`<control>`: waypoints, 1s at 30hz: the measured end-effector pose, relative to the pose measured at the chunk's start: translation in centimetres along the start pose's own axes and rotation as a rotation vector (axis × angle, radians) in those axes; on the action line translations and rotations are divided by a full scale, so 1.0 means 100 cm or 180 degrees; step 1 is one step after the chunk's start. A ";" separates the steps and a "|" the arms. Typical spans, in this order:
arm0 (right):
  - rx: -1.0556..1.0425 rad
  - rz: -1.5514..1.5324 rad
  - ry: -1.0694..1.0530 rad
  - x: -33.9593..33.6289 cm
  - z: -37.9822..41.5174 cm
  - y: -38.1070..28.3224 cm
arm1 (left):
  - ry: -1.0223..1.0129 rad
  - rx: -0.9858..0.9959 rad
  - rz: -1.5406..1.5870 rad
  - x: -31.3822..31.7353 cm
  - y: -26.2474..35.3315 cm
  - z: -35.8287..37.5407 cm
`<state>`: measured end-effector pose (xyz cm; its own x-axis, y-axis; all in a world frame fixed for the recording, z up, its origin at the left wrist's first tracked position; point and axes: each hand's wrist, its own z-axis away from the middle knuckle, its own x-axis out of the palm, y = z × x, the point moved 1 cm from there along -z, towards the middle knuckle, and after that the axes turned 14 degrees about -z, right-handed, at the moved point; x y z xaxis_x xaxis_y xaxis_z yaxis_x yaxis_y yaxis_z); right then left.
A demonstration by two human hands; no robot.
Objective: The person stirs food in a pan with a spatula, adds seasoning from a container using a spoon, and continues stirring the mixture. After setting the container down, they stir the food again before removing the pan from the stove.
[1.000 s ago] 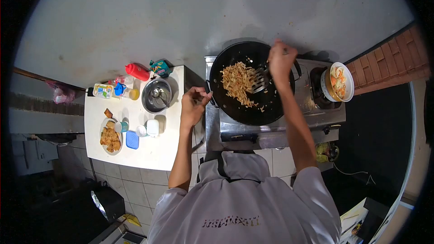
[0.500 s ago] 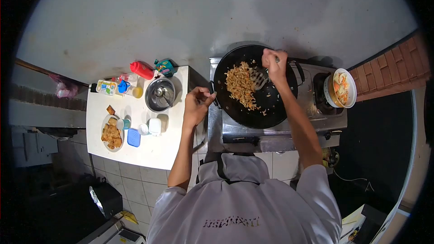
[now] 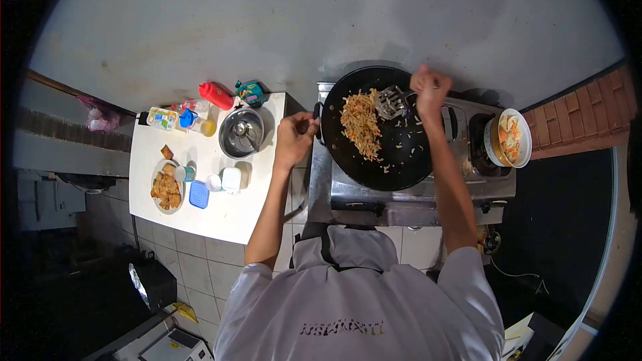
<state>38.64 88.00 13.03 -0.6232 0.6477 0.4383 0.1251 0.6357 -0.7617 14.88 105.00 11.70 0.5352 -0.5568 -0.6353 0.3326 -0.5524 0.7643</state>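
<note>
Our right hand (image 3: 430,90) is closed round the slotted turner (image 3: 390,103); our left hand (image 3: 296,136) curls at the wok (image 3: 344,164) handle (image 3: 317,135) — grip unclear. Shredded stir-fry (image 3: 362,124) lies between both hands. Right hand and turner have shifted rightward. Shirt lettering (image 3: 342,329) — we can't read it.

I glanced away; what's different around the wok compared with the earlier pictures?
The wok has turned slightly clockwise as seen: its left handle, with the left hand at it, has shifted toward the wall. The right hand has moved the slotted spatula wallward across the wok. Nothing visibly grasped or released; the side table's items look unmoved.
</note>
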 end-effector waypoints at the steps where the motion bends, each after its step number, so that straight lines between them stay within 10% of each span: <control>1: -0.0094 0.0675 0.0118 0.003 0.001 0.003 | -0.0002 -0.0012 0.0002 0.000 0.003 -0.001; 12: 0.1026 0.1375 -0.1390 -0.005 0.000 -0.057 | -0.0158 -0.0205 0.0026 0.010 -0.002 -0.026; 16: 0.0235 0.2310 -0.1640 -0.013 0.011 -0.056 | -0.0047 -0.0100 0.0087 0.013 -0.007 -0.026; 19: 0.1333 0.2970 -0.1389 -0.025 0.014 -0.060 | 0.0008 -0.0077 0.0074 0.011 0.000 -0.022; 23: 0.0870 0.3805 -0.0809 -0.044 0.014 -0.063 | 0.0000 -0.0148 0.0152 0.008 0.004 -0.015; 25: 0.2747 0.3166 -0.0599 -0.033 -0.006 -0.091 | -0.0157 -0.0284 -0.0059 0.000 0.014 -0.011; 30: 0.1147 0.2865 -0.1152 -0.051 -0.027 -0.088 | -0.0325 -0.0562 -0.0237 -0.002 0.022 -0.001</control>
<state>42.82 80.27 18.82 -0.6156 0.6182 -0.4887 0.4583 -0.2236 -0.8602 15.57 103.90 13.51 0.4255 -0.5835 -0.6917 0.5040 -0.4821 0.7166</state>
